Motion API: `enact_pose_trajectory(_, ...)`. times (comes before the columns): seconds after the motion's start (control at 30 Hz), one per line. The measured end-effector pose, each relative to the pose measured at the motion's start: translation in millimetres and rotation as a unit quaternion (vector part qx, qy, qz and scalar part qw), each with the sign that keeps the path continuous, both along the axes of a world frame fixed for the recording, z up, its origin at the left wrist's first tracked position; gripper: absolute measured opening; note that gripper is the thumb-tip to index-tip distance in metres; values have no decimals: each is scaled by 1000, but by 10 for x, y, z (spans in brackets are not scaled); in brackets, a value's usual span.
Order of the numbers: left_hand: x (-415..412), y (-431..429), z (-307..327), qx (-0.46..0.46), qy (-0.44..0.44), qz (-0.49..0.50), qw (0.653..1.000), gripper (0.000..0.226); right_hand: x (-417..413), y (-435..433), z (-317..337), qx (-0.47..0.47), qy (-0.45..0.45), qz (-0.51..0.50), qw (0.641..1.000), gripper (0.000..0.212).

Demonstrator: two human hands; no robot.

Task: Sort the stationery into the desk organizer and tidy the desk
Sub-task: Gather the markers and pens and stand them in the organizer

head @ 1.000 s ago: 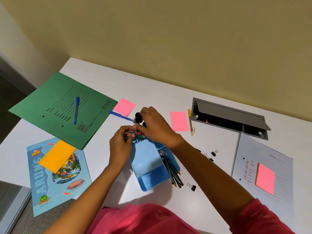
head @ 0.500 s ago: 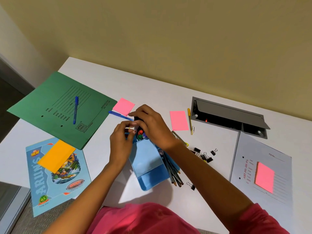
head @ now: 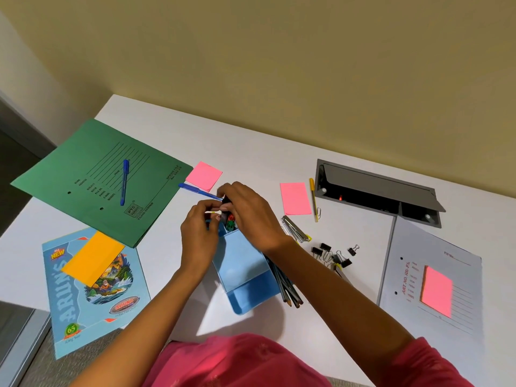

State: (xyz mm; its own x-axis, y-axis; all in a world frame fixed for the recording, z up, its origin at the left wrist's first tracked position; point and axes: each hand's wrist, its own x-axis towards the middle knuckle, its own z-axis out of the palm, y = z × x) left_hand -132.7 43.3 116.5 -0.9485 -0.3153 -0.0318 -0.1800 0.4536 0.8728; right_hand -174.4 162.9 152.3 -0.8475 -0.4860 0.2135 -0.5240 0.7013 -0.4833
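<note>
A light blue desk organizer (head: pixel 245 266) stands at the desk's middle, with several pencils (head: pixel 287 286) in its right slot and coloured push pins (head: pixel 230 220) in its far compartment. My left hand (head: pixel 199 233) pinches a small white strip (head: pixel 212 212) just above that compartment. My right hand (head: pixel 248 216) curls round a small black object (head: pixel 226 200) at the organizer's far end. Loose on the desk lie a blue pen (head: pixel 196 190), a yellow pen (head: pixel 313 199), black binder clips (head: pixel 332 255) and a silver stapler-like tool (head: pixel 295 233).
A green folder (head: pixel 92 177) with a blue pen (head: pixel 124 182) lies far left. A blue notebook (head: pixel 92 289) under an orange pad (head: pixel 92 258) sits near left. Pink note pads (head: pixel 204 176) (head: pixel 295 198), a grey file (head: pixel 427 277) and an open cable hatch (head: pixel 377 191) lie beyond.
Both hands have stayed over the organizer's far compartment, with the right hand shifting slightly left. The stapler-like tool and more binder clips have come into view beside my right wrist.
</note>
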Motion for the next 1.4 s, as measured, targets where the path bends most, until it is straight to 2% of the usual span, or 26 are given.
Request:
enact_pose_trajectory(0.1, -8, -18, -26, -5, -8, 6, 1000, 23, 2, -51, 30, 25, 38, -6, 999, 18)
enact_pose_trajectory(0.2, -15, -28, -33, -3, -15, 9, 1000, 22, -31, -88, 50, 8, 46, -15, 999, 17)
enact_pose_trajectory(0.3, -9, -24, -26, -6, -16, 7, 1000, 22, -67, -90, 100, 15, 33, 17, 999, 14)
enact_pose_trajectory(0.53, 20, -3, -50, -48, -9, 25, 998, 26, -150, -17, 167, 29, 26, 110, 993, 18)
enact_pose_trajectory(0.83, 48, -6, 25, -72, -19, 4, 997, 31, -171, 21, 193, 63, 61, 126, 988, 25)
enact_pose_trajectory(1.03, 134, 48, 57, -80, 2, -30, 996, 28, -202, 127, 334, 24, 93, 137, 986, 24)
enact_pose_trajectory(1.1, 140, 75, 40, -78, -8, -28, 996, 26, -228, 127, 399, 17, 105, 145, 984, 19)
enact_pose_trajectory(1.2, 145, 137, 49, -77, -10, -23, 997, 26, -279, 106, 458, 17, 109, 154, 982, 22)
enact_pose_trajectory(1.4, 90, 227, 184, -60, -30, 32, 997, 29, -305, 32, 410, 62, 77, 179, 979, 18)
